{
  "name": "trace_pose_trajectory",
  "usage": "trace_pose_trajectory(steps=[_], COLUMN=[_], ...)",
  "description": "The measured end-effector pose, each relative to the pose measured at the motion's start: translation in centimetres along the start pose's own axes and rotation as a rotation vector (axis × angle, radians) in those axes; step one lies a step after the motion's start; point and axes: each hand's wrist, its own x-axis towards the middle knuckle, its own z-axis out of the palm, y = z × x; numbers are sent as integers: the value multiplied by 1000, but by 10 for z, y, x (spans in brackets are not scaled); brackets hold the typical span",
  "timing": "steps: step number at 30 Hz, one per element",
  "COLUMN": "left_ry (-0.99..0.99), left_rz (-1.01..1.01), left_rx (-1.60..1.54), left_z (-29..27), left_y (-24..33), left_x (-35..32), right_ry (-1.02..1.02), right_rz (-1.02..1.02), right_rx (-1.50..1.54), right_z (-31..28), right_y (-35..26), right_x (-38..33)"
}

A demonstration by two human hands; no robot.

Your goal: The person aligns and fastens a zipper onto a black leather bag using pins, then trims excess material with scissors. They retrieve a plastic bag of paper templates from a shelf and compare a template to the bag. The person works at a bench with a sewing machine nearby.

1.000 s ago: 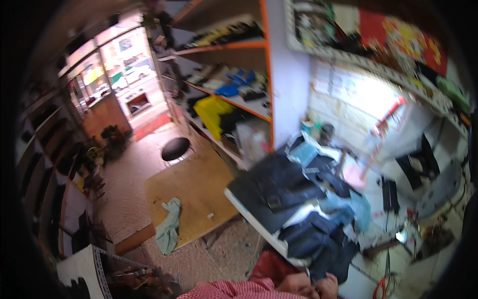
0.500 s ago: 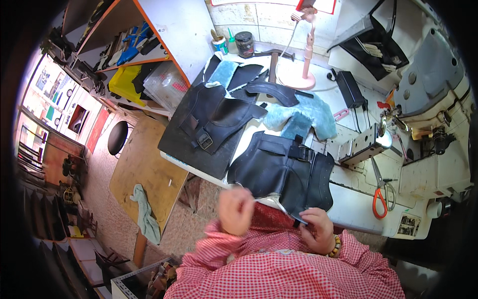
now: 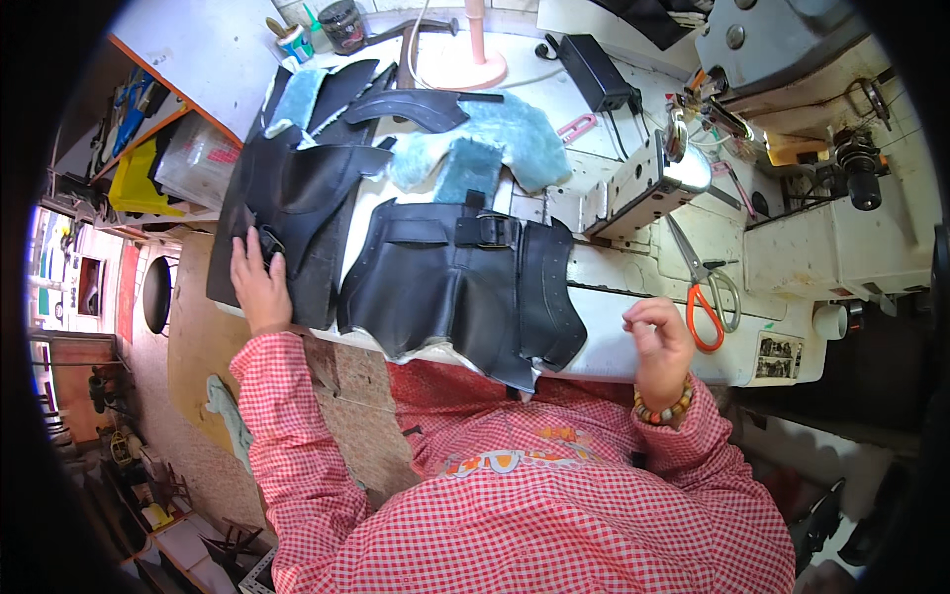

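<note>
My left hand lies with its fingers spread on a black leather piece at the left, over its buckle. In front of me, at the table's near edge, a second black leather piece lies flat, with a strap and a metal buckle. Pale lining shows along its lower edge. My right hand is raised to the right of this piece, fingers curled in to the thumb, and nothing shows in them. Orange-handled scissors lie just beyond that hand.
Blue fleece and a curved black leather strip lie behind the pieces. A sewing machine stands at the right. Farther back are a hammer, a pink lamp base, a black power adapter and a dark jar.
My left hand has moved left from above the lap onto the left leather piece. My right hand has let go of the near piece's lower edge and moved right. The view has shifted.
</note>
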Motion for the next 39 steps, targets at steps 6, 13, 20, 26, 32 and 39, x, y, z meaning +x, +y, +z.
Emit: trace_pose_trajectory(steps=[6,13,20,26,32,39], left_ry=[-3,-19,1,-6,5,8], left_rz=[-111,-152,-141,-147,-144,-189], left_rx=[6,-6,-25,-4,-49,-5], left_z=[10,7,8,8,8,10], left_y=[-11,-8,-10,-9,-10,-8], left_x=[1,0,2,1,2,0], right_ry=[84,27,2,-69,-84,-36], right_rz=[470,141,421,-128,243,-23], right_rx=[407,394,197,274,120,155], right_z=[1,-15,11,-4,15,16], right_y=[26,-5,0,-18,1,-6], right_x=[-9,-10,-16,-22,-26,-21])
